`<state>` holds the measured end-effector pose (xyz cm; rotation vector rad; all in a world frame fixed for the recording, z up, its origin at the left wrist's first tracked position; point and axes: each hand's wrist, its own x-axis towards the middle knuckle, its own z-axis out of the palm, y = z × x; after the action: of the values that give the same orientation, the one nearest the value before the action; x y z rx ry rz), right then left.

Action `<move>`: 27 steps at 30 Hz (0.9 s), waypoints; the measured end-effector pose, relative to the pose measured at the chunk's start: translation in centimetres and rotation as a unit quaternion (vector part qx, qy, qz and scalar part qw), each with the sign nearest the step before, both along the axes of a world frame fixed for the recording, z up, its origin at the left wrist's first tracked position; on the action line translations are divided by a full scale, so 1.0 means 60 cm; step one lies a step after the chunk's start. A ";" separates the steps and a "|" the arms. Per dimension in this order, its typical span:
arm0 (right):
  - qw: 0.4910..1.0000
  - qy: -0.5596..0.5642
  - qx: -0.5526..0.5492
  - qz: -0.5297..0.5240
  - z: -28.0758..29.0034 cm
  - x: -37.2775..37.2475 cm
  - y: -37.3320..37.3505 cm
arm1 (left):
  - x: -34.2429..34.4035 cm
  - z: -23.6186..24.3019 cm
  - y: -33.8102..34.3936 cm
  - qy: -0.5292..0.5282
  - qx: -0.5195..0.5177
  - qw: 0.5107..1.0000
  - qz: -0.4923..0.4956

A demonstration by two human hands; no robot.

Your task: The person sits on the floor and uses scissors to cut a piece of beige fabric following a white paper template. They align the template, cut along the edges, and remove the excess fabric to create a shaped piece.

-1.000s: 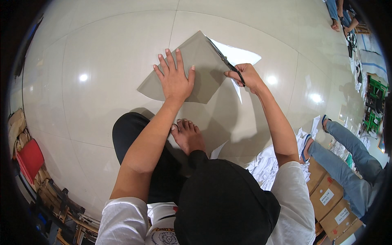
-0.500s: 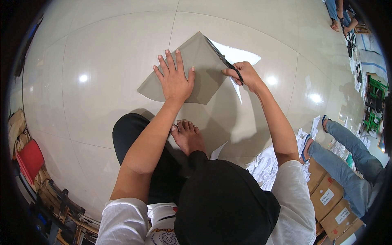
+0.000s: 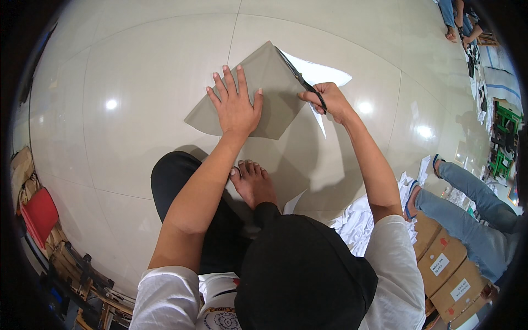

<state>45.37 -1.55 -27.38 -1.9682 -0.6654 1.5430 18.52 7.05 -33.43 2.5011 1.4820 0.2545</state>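
A flat grey-brown sheet [image 3: 275,104], cut to an angular shape, lies on the tiled floor in front of me. My left hand [image 3: 235,104] rests flat on its left part with the fingers spread. Black scissors [image 3: 297,75] are gripped in my right hand [image 3: 328,102], which lies at the sheet's right edge. Their blades run along that edge up toward the top corner and look nearly closed. Beyond the scissors a white piece [image 3: 319,71] sticks out to the right, with a narrow white strip hanging below my right hand. Whether sheet and white piece are joined, I cannot tell.
White scraps [image 3: 357,223] are heaped by my right elbow, beside cardboard boxes [image 3: 448,275]. A person in jeans [image 3: 462,192] is close on the right; another is at the far upper right. A red item [image 3: 39,217] and dark frames stand at the left.
My hands, the scissors and the sheet stay almost where they were. The legs of the person in jeans on the right have shifted slightly, and a hand now shows by the boxes.
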 end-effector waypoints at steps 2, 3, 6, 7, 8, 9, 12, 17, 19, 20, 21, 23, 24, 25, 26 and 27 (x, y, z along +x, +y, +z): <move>1.000 -0.001 0.003 -0.001 0.002 -0.003 0.002 | 0.001 0.001 0.000 0.003 -0.001 1.000 0.000; 1.000 -0.002 0.005 -0.002 0.002 -0.004 0.004 | 0.001 0.002 -0.001 0.006 -0.002 1.000 0.000; 1.000 -0.001 0.005 -0.007 0.001 -0.005 0.009 | 0.002 0.002 -0.001 0.005 -0.004 1.000 -0.001; 1.000 0.001 0.005 -0.008 0.003 -0.006 0.012 | 0.002 0.001 -0.001 0.004 -0.004 1.000 0.000; 1.000 0.001 0.006 -0.013 0.006 -0.009 0.013 | 0.002 0.001 0.000 0.006 -0.003 1.000 0.001; 1.000 0.002 0.006 -0.018 0.008 -0.011 0.014 | 0.002 0.001 0.000 0.007 -0.002 1.000 0.002; 1.000 0.005 0.008 -0.023 0.008 -0.012 0.014 | 0.001 0.003 0.000 0.005 -0.002 1.000 0.002; 1.000 0.009 0.012 -0.025 0.003 -0.006 0.011 | 0.002 0.005 0.000 -0.002 -0.005 1.000 -0.001; 1.000 0.007 0.016 -0.024 -0.005 -0.007 0.009 | 0.003 0.005 -0.001 -0.003 -0.008 1.000 -0.001; 1.000 0.009 0.015 -0.025 -0.004 -0.007 0.009 | 0.003 0.005 -0.001 0.000 -0.006 1.000 -0.001; 1.000 0.012 0.014 -0.025 -0.003 -0.007 0.008 | 0.003 0.004 -0.001 0.003 -0.005 1.000 0.000; 0.999 0.015 0.013 -0.027 0.004 -0.012 0.011 | 0.001 0.002 0.000 0.007 -0.003 1.000 0.000; 0.999 0.016 0.013 -0.029 0.008 -0.016 0.012 | 0.001 0.002 0.000 0.008 -0.003 1.000 0.000; 0.999 0.017 0.013 -0.031 0.010 -0.017 0.012 | 0.001 0.001 0.000 0.008 -0.002 1.000 0.000; 0.999 0.015 0.010 -0.033 0.011 -0.018 0.013 | 0.001 0.000 0.000 0.006 -0.002 1.000 0.000; 0.999 0.013 0.007 -0.035 0.012 -0.018 0.015 | 0.001 0.000 0.000 0.004 -0.003 1.000 -0.001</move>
<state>44.28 -0.68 -26.65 -1.9376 -0.5891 1.5153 18.60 7.06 -33.44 2.5010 1.4817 0.2405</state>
